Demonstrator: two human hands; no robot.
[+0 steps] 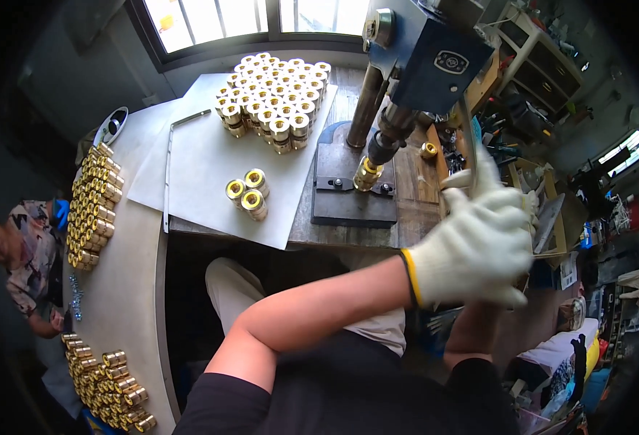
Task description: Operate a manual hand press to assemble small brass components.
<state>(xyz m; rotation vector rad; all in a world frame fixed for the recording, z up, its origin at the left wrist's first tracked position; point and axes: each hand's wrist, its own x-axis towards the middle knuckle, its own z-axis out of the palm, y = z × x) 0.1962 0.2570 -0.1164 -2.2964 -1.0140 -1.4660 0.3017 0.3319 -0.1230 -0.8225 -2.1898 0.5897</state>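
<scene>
Brass-coloured fitting [367, 176] sits beneath the drill chuck [383, 147]; toward its four o'clock, the gloved left hand [471, 250] blurs before the right forearm [470, 335]. I can't tell either hand's grip.

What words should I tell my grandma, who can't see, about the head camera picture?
A person's blurry, white-gloved left grip is at the right of a blue drill machine. Under it stands one shiny gold metal piece, and many more pieces crowd a pale sheet near a window.
</scene>
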